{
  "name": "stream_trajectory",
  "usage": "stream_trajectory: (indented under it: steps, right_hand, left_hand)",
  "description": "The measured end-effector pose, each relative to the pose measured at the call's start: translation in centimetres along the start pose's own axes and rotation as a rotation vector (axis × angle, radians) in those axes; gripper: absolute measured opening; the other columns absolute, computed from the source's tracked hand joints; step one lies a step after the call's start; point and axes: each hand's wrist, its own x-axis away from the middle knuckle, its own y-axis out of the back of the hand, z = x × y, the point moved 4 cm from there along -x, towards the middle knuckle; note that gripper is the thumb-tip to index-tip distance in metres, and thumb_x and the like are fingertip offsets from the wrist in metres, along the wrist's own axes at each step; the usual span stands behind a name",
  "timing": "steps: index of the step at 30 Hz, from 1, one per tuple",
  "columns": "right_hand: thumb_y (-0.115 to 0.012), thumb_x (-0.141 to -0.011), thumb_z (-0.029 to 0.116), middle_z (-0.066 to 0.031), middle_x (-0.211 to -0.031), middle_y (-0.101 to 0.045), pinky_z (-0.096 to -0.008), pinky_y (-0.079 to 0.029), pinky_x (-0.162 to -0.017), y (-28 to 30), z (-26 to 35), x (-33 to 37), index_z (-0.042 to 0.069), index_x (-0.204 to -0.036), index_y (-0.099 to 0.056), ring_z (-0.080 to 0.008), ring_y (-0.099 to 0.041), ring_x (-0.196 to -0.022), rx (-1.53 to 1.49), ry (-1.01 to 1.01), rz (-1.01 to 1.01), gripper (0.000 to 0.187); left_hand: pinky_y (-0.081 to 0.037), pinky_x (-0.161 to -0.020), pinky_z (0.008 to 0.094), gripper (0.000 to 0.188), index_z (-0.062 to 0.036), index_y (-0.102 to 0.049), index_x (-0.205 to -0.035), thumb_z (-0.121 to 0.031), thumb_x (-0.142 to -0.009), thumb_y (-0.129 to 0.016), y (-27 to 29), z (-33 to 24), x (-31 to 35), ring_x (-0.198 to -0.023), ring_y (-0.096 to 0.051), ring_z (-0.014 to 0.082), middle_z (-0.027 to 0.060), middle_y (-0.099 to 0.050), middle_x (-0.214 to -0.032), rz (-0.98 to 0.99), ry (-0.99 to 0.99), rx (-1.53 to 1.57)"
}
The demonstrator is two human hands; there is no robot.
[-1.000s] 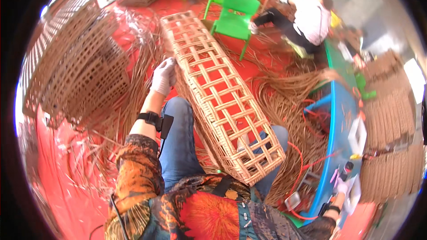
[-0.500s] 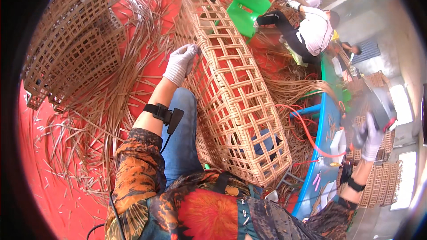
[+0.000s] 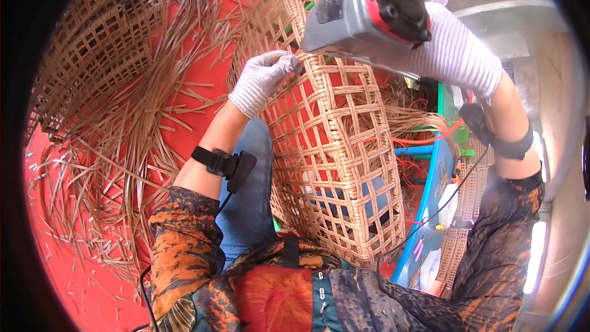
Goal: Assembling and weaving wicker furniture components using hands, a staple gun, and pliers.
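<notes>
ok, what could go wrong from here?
1. The right hand holds the power tool close to the left hand in this view; a slip might hurt its fingers.
2. The woven frame slants beside the left leg; pressure from the tool could shift it.

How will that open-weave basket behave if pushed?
The open-weave basket is probably light for its size, being mostly gaps. Its thick braided edges suggest a fairly stiff frame, though the sparser lattice between might flex.

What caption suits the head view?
White-gloved left hand at long tan woven basket; right hand holding grey red-trimmed tool.
</notes>
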Motion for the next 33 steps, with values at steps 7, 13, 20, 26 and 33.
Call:
stream_trajectory:
  steps: [7, 13, 20, 26, 33]
  right_hand:
    - [-0.073, -0.078, 0.030, -0.0124, -0.084, -0.068, -0.0345, -0.052, -0.070, -0.4, -0.8, -1.6, 0.011, -0.103, -0.065, -0.0266, -0.066, -0.073, 0.152, 0.129, 0.156, 0.032]
    - [-0.072, -0.078, 0.028, -0.0125, -0.083, -0.068, -0.0361, -0.052, -0.071, 0.2, -1.1, -1.0, 0.010, -0.104, -0.065, -0.0279, -0.066, -0.075, 0.066, 0.072, 0.126, 0.033]
    - [-0.073, -0.078, 0.030, -0.0121, -0.086, -0.068, -0.0368, -0.052, -0.071, 0.8, -1.3, -1.0, 0.010, -0.105, -0.065, -0.0290, -0.066, -0.078, 0.359, 0.189, 0.139, 0.035]
    - [-0.074, -0.077, 0.031, -0.0113, -0.091, -0.068, -0.0358, -0.053, -0.072, 0.6, -2.5, -1.1, 0.010, -0.109, -0.064, -0.0275, -0.066, -0.080, 0.222, 0.067, 0.193, 0.040]
    - [-0.076, -0.076, 0.032, -0.0119, -0.099, -0.068, -0.0350, -0.053, -0.077, 0.6, -3.3, -1.1, 0.009, -0.116, -0.061, -0.0264, -0.066, -0.086, 0.290, 0.216, 0.188, 0.048]
  left_hand:
    - [-0.049, -0.081, 0.0228, 0.030, 0.0039, -0.064, -0.108, -0.019, -0.089, -0.066, -0.1, 0.0, -0.1, -0.088, -0.061, 0.0088, 0.0048, -0.069, -0.094, -0.002, -0.032, -0.029]
    - [-0.049, -0.082, 0.0236, 0.028, 0.0024, -0.066, -0.106, -0.018, -0.087, -0.068, 0.8, 1.0, -0.9, -0.089, -0.062, 0.0090, 0.0044, -0.069, -0.094, 0.083, -0.155, -0.059]
    - [-0.051, -0.083, 0.0254, 0.030, 0.0041, -0.062, -0.110, -0.017, -0.089, -0.066, 0.9, 0.2, -0.6, -0.089, -0.063, 0.0113, 0.0068, -0.068, -0.095, 0.060, -0.175, -0.159]
    - [-0.051, -0.083, 0.0254, 0.028, 0.0032, -0.064, -0.110, -0.015, -0.089, -0.066, 0.9, 0.1, -0.8, -0.089, -0.063, 0.0108, 0.0061, -0.069, -0.095, 0.059, -0.187, -0.273]
    - [-0.051, -0.083, 0.0255, 0.029, 0.0028, -0.064, -0.110, -0.015, -0.087, -0.068, 1.2, -0.1, -0.7, -0.089, -0.063, 0.0108, 0.0064, -0.069, -0.095, 0.046, -0.180, -0.291]
